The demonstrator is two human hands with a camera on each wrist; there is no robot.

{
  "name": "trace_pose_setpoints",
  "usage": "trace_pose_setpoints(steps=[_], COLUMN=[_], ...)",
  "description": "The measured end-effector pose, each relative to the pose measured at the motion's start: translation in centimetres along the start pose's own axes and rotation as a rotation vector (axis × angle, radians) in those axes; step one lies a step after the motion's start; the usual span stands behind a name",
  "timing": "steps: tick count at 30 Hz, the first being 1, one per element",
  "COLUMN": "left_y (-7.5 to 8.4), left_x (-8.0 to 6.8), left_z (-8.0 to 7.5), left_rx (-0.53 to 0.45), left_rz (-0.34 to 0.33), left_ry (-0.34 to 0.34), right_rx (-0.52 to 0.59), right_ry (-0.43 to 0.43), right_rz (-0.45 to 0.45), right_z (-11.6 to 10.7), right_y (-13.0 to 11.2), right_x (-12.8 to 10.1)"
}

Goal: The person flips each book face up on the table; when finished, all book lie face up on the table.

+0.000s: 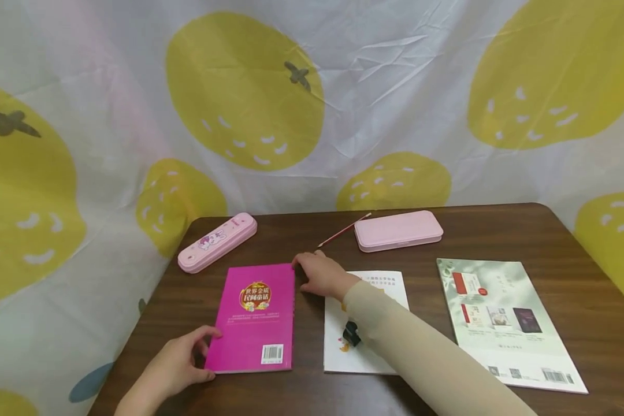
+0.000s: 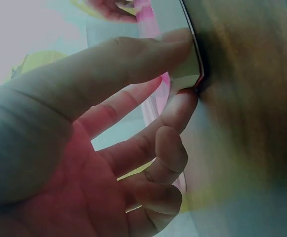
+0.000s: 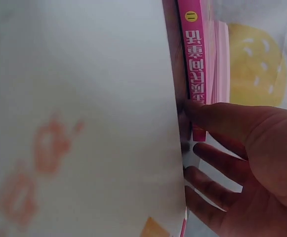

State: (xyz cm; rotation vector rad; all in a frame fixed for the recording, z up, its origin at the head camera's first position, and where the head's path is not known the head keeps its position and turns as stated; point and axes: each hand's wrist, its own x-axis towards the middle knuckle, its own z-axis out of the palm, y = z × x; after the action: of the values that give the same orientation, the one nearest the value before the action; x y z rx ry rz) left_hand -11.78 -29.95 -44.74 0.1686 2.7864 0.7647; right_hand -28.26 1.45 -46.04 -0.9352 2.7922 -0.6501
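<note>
A magenta book (image 1: 255, 318) lies back cover up on the brown table (image 1: 577, 242). My left hand (image 1: 187, 358) is at its near left corner. In the left wrist view, thumb and forefinger of the left hand (image 2: 185, 74) pinch that corner (image 2: 188, 78). My right hand (image 1: 319, 274) sits at the book's far right corner, fingers curled. In the right wrist view, the right hand (image 3: 195, 128) has its thumb on the pink spine (image 3: 195, 59) and its fingers curled along the edge below.
A white booklet (image 1: 364, 352) lies under my right forearm, and a green-and-white magazine (image 1: 504, 323) lies further right. At the back are a pink cartoon pencil case (image 1: 217, 241), a plain pink case (image 1: 398, 230) and a red pencil (image 1: 343, 231). A fruit-print cloth hangs behind.
</note>
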Motion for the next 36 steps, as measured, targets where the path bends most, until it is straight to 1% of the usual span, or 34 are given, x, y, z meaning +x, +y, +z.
trace_pose_setpoints(steps=[4,7,11,15,19,23,26,28,30,33,36], left_y=[-0.1,0.1,0.2,0.3,0.2,0.0,-0.1,-0.3,-0.4,-0.4,-0.2], left_x=[-0.2,-0.2,-0.2,-0.3,-0.4,-0.3,-0.3,-0.4,-0.4,-0.4,-0.6], left_z=[0.2,0.4,0.8,0.8,0.7,0.4,0.3,0.3,0.3,0.3,-0.2], left_rx=[-0.014,-0.023,-0.03,-0.053,-0.066,-0.042,-0.033,-0.03,-0.025,-0.01,-0.009], left_rz=[0.0,-0.01,-0.044,-0.082,-0.102,-0.093,-0.082,-0.057,-0.025,-0.003,-0.026], left_ry=[0.017,0.04,0.086,0.116,0.106,0.088,0.083,0.087,0.104,0.143,0.187], right_rx=[0.014,0.023,0.038,0.009,-0.012,0.009,0.05,0.077,0.11,0.146,0.175], right_ry=[-0.021,0.006,0.065,0.117,0.129,0.118,0.104,0.095,0.086,0.086,0.113], right_rz=[-0.014,-0.027,-0.037,0.025,0.088,0.083,0.071,0.064,0.057,0.041,0.029], right_z=[0.2,0.4,0.6,0.7,0.7,0.4,0.1,0.0,-0.3,-0.6,-0.8], right_y=[-0.3,-0.6,-1.0,-1.0,-0.7,-0.4,-0.3,-0.1,0.0,0.3,0.6], right_x=[0.6,0.9,1.1,1.2,1.0,0.5,0.1,-0.1,-0.4,-0.6,-0.8])
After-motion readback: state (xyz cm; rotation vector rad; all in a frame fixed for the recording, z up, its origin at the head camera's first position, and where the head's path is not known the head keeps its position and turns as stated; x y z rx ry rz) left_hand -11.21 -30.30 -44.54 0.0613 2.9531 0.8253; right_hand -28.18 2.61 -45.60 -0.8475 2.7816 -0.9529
